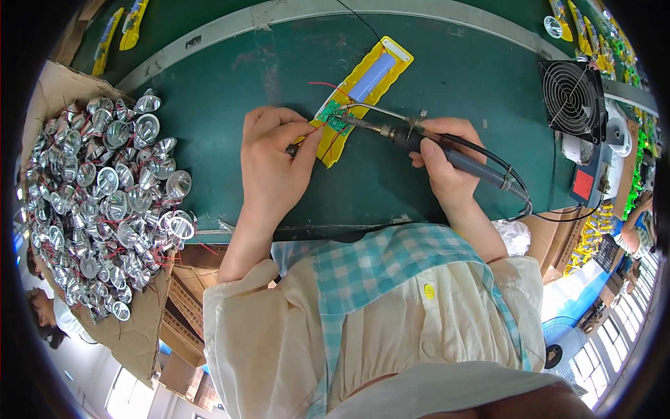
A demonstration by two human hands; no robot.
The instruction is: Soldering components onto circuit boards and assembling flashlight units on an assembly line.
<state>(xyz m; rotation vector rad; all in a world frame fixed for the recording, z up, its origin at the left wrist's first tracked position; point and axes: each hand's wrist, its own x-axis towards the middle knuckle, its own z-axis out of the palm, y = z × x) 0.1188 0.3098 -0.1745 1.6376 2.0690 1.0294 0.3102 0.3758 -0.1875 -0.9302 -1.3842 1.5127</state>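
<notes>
A yellow plastic housing [333,152] lies slantwise on the green bench, holding a lilac cylindrical battery [373,77] and a small green circuit board [338,124]. My left hand [276,157] is closed at the board's left side, thumb and forefinger pinching a thin red wire [322,127]. A dark bit shows under those fingers, too hidden to name. In my right hand [450,157] is a soldering iron [478,166], gripped round its dark handle. Its tip touches or hovers just over the board; I cannot tell which. A thin metal tube runs alongside the iron to the board.
At the left, a cardboard box [143,335] is heaped with silvery reflector cups [108,181] with red wires. A black fan [574,100] stands at the right, beside a blue device with a red panel [583,183]. Across the far side runs a grey metal rail [237,29].
</notes>
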